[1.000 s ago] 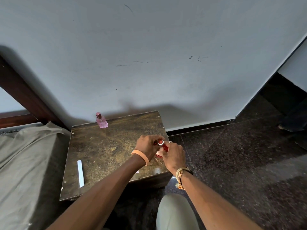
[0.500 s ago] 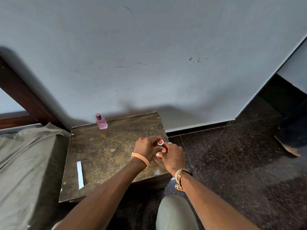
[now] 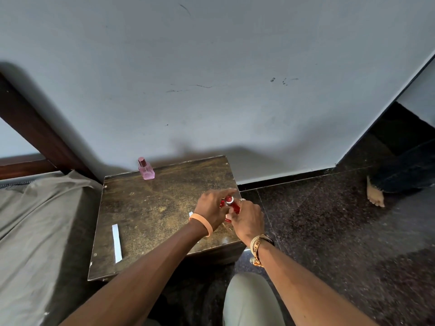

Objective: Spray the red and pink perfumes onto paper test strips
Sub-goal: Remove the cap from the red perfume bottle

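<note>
Just right of the frame's centre, both hands meet over the right edge of the small brown table (image 3: 150, 208) — the left hand (image 3: 210, 208) and right hand (image 3: 247, 220) have their fingers clamped together on the red perfume bottle (image 3: 231, 204). No label on it is readable. The pink perfume bottle (image 3: 146, 169) stands upright at the table's far edge, above centre — its writing is too small to read. A white paper strip (image 3: 117, 243) lies flat at lower left.

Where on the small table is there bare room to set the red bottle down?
The table's middle is bare, between the pink bottle at the back and the paper strip near the front left. The right front is crowded by both hands, left and right.
</note>
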{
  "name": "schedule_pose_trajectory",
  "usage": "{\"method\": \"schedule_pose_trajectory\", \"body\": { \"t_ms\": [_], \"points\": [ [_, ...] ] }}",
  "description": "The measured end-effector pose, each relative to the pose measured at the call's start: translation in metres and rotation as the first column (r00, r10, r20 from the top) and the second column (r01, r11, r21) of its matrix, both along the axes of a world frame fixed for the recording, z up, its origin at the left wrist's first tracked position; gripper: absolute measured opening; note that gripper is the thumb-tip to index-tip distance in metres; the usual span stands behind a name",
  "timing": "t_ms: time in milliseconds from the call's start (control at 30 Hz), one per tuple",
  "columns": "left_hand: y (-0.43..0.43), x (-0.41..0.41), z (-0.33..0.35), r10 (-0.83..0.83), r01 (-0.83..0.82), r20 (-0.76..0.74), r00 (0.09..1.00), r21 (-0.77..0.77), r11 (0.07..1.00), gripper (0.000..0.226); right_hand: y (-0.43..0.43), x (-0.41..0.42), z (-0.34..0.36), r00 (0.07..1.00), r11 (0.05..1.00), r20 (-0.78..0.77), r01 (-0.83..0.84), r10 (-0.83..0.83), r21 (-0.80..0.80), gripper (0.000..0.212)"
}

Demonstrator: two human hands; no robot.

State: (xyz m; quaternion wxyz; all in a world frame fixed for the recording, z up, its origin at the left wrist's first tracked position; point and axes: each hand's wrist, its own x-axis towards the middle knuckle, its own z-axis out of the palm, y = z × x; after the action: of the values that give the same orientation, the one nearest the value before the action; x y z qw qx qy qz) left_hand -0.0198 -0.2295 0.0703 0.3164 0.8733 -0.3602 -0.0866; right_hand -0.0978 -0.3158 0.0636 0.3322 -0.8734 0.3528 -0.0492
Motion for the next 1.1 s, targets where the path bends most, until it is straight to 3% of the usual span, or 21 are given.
{"method": "schedule_pose_trajectory", "body": {
  "t_ms": [133,267,400,567,733,933,1100],
  "points": [
    [0.0016,0.0044,0.0016,0.034,-0.034,0.000,0.999,-0.015,0.999,0.029,-0.0001,-0.0011,-0.0008,1.000,1.000,0.000,-0.006,0.006,0.010,0.015],
    [0.0006,0.0021,-0.0009,0.098,-0.098,-0.028,0.995,-0.027,0.995,0.036,-0.0002,0.0007,-0.0011,1.000,1.000,-0.003,-0.017,0.017,0.013,0.020],
    [0.0018,0.0006,-0.0038,0.013,-0.013,0.012,1.000,-0.017,1.000,0.041,-0.0002,0.0004,-0.0038,1.000,1.000,0.001,-0.013,0.013,-0.004,0.013],
    [0.0052,0.0067,-0.0032,0.095,-0.097,-0.046,0.994,-0.038,0.995,0.025,0.0011,0.0003,-0.0045,0.999,1.000,0.024,-0.027,0.027,-0.010,0.013],
    [0.0033,0.0018,-0.0043,0.046,-0.046,-0.016,0.999,-0.019,0.999,0.043,0.0003,0.0001,-0.0078,0.999,1.000,0.021,-0.023,0.024,-0.014,0.009],
    [0.0038,0.0033,-0.0061,0.089,-0.089,-0.007,0.996,-0.060,0.994,0.031,0.0017,0.0010,-0.0068,1.000,1.000,0.028,-0.013,0.014,-0.014,0.012],
    [0.0035,0.0018,-0.0065,0.027,-0.027,0.006,1.000,-0.007,1.000,0.042,0.0015,0.0001,-0.0068,1.000,1.000,0.005,-0.011,0.011,-0.007,0.013]
  ]
}}
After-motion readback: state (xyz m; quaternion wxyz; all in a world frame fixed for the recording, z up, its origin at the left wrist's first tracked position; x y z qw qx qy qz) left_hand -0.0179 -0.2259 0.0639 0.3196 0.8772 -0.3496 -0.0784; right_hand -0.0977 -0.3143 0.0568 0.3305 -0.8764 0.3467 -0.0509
